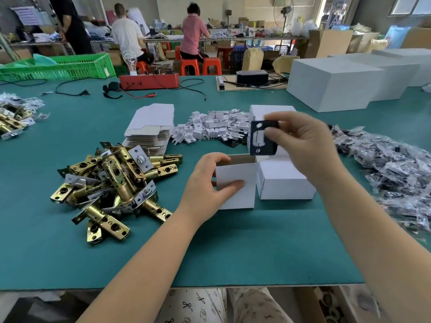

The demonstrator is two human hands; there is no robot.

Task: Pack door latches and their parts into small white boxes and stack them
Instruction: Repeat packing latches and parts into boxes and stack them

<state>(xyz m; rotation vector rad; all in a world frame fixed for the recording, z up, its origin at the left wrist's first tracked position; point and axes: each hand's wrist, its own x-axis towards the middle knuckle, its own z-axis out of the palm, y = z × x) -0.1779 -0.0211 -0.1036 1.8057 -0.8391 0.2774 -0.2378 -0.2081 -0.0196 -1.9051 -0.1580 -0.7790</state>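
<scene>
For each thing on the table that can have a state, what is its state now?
Open box: top open, held by left hand.
Dark plate: pinched in right hand, above the open box.
Closed box: shut, beside the open box.
Box blanks: flat, stacked.
Latches: loose heap.

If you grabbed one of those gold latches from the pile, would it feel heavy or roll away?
Probably heavy for its size: the gold latches look like solid shiny metal. Each has a round barrel, so one might roll a little, but the flat plate on its end would likely stop it.
</scene>
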